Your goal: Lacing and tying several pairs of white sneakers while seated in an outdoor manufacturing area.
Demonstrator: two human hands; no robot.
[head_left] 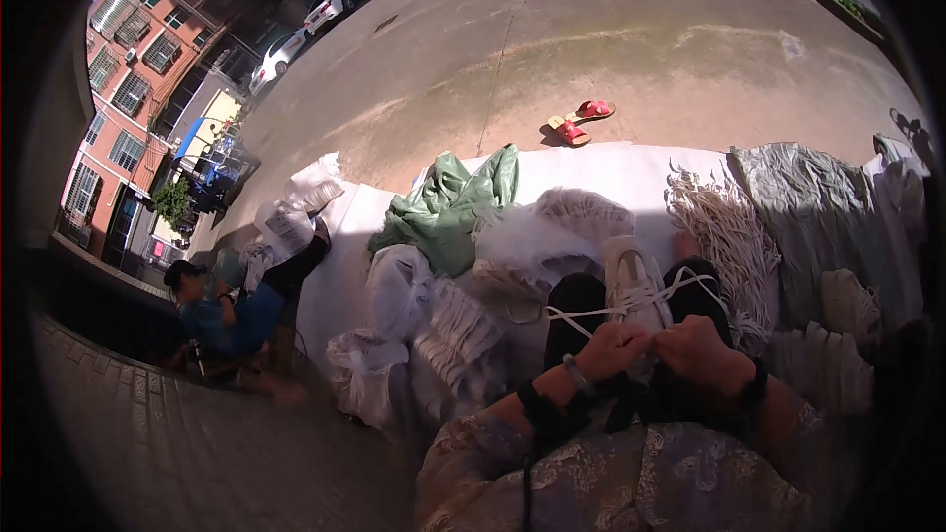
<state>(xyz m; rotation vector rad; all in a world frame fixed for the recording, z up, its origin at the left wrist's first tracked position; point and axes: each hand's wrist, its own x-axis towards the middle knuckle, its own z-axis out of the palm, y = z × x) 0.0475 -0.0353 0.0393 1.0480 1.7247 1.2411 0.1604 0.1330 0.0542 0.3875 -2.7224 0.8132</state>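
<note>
Both fists are pinched tight on white laces (pixel 601 311), the left hand (pixel 613 349) and right hand (pixel 698 347) nearly touching at lower centre of the frame. The laces run to a white shoe (pixel 633 281) just above, between dark knees. Bundles of white cord (pixel 724 236) lie upper right, a green sack (pixel 448 207) upper left, red sandals (pixel 579 120) beyond.

One head-worn fisheye looks down, close over the lap, facing the street.
</note>
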